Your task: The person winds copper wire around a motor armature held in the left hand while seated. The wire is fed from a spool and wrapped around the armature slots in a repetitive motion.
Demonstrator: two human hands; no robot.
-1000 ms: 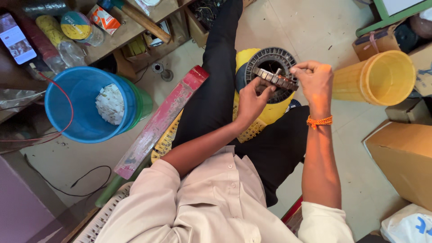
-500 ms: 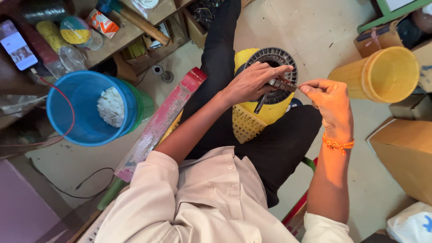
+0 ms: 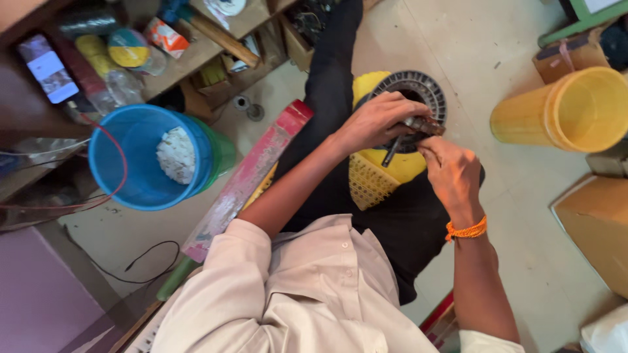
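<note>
Fingers (image 3: 437,151) of the right hand (image 3: 453,175) curl together over the near edge of a dark metal part (image 3: 422,124), while the left hand (image 3: 376,121) closes its own fingers over the part from above, so both hands grip it at once. The part sits on the lap, against a ribbed grey ring (image 3: 418,85) that rests on a yellow housing (image 3: 386,167). A thin dark rod (image 3: 390,151) slants down from under the left hand; whether it is a tool or a stub of the part cannot be told. An orange thread band (image 3: 466,230) circles the right wrist.

The part looks like stiff, heavy metal, likely greasy and so inclined to slip; its toothed or ribbed edge is the place to pinch, with the other hand bracing the ring. The yellow housing, with its perforated grille, looks like light plastic that could flex or crack if pressed hard.

Left of the knee a long red board (image 3: 245,176) lies across the floor (image 3: 497,46). Beyond it stands a blue bucket (image 3: 131,176) holding a white lump (image 3: 175,155), with a green tub (image 3: 222,151) just behind. To the right a yellow bin (image 3: 569,111) lies tipped beside a cardboard box (image 3: 598,222). Farthest off, a wooden shelf (image 3: 190,55) carries a phone (image 3: 49,68), tape rolls and small clutter.
</note>
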